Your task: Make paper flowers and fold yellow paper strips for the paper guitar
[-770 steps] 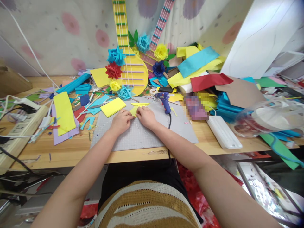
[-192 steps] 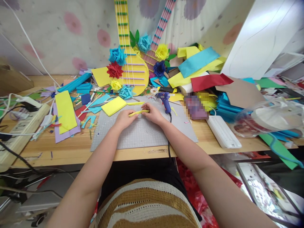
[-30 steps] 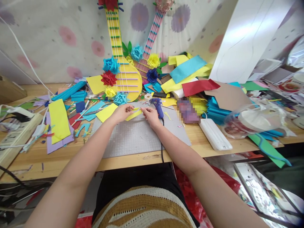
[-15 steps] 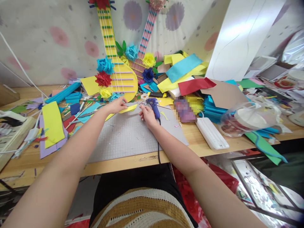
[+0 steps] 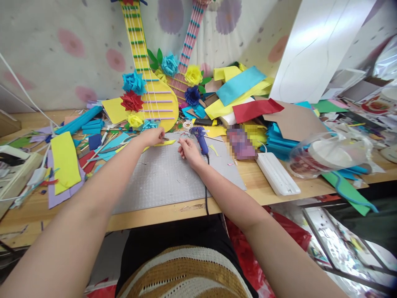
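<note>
My left hand [image 5: 153, 136] reaches to the far edge of the grey cutting mat [image 5: 167, 174]. Its fingers are pinched on a folded yellow paper strip [image 5: 168, 142], which lies low over the mat. My right hand [image 5: 187, 149] rests on the mat just right of the strip, fingers loosely bent and apart, holding nothing. A blue glue gun [image 5: 200, 139] stands right beside my right hand, its black cord [image 5: 206, 194] running back over the table edge.
Yellow paper guitar [image 5: 155, 99] with paper flowers leans on the wall behind the mat. Paper sheets and scraps lie at left, around a yellow sheet [image 5: 63, 159]. A white block [image 5: 277, 174], plastic bag [image 5: 335, 153] and coloured paper pile [image 5: 248, 95] lie at right.
My right hand has let go of the yellow strip and dropped onto the mat. My left hand has carried the strip left and away, toward the mat's far edge.
</note>
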The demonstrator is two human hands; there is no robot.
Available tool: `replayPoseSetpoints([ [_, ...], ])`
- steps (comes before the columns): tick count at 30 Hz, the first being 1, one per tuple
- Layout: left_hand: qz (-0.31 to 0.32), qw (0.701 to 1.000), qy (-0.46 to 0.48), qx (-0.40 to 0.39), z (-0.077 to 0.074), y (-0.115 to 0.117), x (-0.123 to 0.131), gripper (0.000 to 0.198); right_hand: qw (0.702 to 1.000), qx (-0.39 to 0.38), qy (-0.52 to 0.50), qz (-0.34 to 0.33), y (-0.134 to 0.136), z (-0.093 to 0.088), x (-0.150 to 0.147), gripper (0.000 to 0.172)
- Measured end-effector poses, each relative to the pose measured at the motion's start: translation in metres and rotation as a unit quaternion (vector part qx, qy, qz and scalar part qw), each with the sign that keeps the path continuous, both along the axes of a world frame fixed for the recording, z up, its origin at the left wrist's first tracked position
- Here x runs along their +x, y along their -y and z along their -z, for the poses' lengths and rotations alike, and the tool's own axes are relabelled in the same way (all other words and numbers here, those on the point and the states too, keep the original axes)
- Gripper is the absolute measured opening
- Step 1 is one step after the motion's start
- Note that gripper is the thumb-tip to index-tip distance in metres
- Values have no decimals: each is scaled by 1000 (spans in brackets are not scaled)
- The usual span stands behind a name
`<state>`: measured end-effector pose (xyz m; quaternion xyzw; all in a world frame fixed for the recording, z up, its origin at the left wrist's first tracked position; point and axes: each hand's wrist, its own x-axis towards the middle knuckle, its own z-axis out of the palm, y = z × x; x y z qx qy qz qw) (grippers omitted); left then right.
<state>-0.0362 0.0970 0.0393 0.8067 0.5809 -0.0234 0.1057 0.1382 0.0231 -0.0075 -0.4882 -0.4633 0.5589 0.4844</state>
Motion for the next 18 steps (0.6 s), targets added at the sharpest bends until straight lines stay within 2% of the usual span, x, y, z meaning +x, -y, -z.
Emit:
replayPoseSetpoints([
  [3,19,998,-14,55,0,4,1,16,1000,-1,3,-1,1,0,0,24],
  [6,22,993,32,112,-3,8,-4,8,1000,-7,4,-1,1,-1,0,24],
  [11,-65,973,156,158,-10,25,-34,13,1000,-10,6,-6,2,-3,2,20],
  [14,-108,972,127,168,-7,48,-58,13,999,-5,33,-12,4,-3,2,18],
  [18,-115,979,69,153,10,82,-79,15,996,13,80,-27,5,-1,1,16],
])
